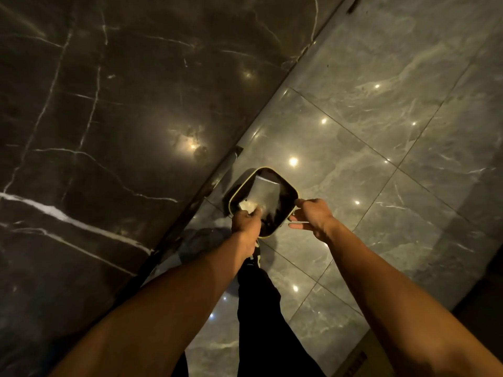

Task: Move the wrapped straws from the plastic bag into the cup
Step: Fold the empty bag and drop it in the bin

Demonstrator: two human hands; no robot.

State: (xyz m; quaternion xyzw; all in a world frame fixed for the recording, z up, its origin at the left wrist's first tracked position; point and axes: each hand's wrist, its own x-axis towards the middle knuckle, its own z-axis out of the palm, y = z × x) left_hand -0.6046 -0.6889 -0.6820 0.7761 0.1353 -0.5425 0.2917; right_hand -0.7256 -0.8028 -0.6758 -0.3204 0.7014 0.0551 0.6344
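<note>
Both hands hold a dark square pale-rimmed tray (283, 205) over grey marble floor (367, 137). Left hand (246, 223) fingers grip tray's near edge; clear plastic bag (262, 193) lies inside. Right hand (313, 216) fingers pinch right rim.

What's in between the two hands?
In the head view, the dark bin with its pale rim sits between the left hand and right hand, clear plastic bag inside.

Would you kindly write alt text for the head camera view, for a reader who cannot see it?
Seen from above, a person holds a dark tray with a pale rim over a glossy tiled floor, the left hand pinching a clear plastic bag lying in it and the right hand at its right edge. A dark marble wall fills the left side.
</note>
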